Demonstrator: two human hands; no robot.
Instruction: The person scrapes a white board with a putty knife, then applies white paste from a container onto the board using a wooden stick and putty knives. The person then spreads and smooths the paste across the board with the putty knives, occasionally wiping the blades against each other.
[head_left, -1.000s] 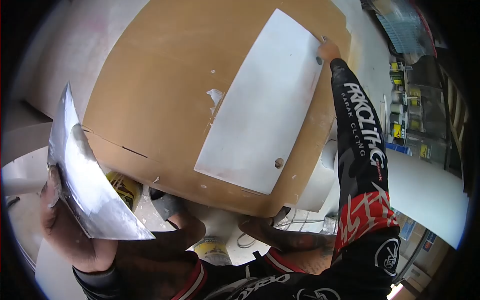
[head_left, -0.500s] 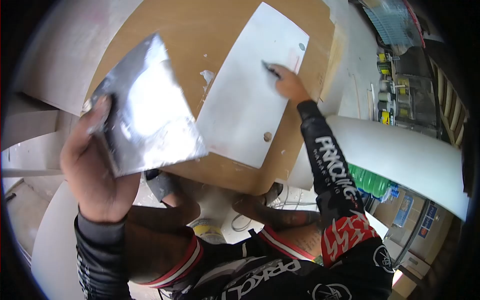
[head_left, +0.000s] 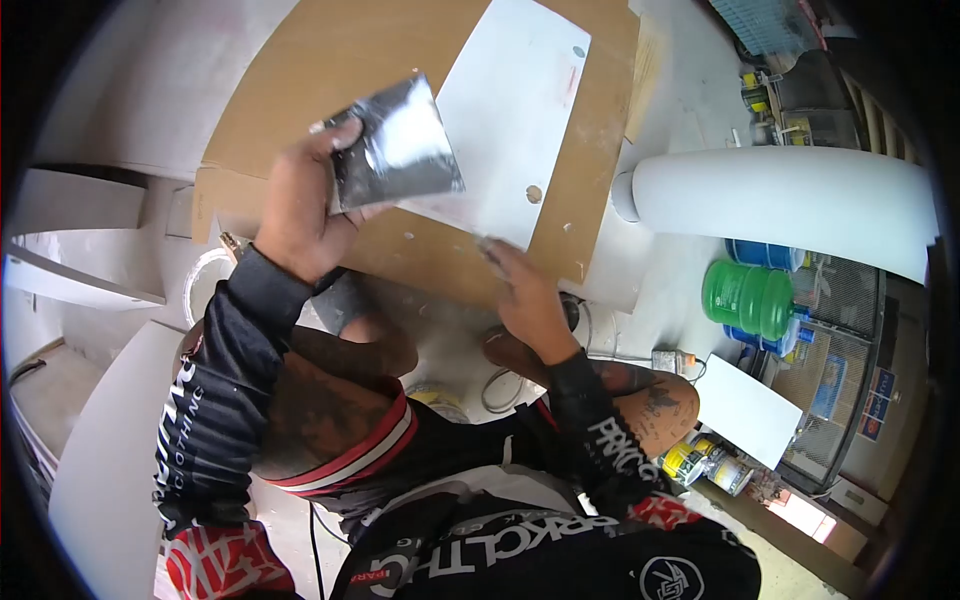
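Note:
My left hand grips a shiny, square metal plate by its left edge, thumb on top, tilted above the brown cardboard. Under and behind the plate lies a white flat panel, with a round brown spot near its lower right and a greyish spot at its upper right corner. My right hand is closed just below the panel's lower edge. From its fingers pokes the end of a small dark tool; the blur and the fingers hide its exact kind.
To the right lie a long white curved piece and a green water jug beside blue ones. Paint cans and a white board are lower right. A white bucket stands left of my knees. Cables cross the floor.
My right hand has come off the panel's middle, back toward me and left. The metal plate has moved away from me and rightward, tilting differently. The camera view has shifted too.

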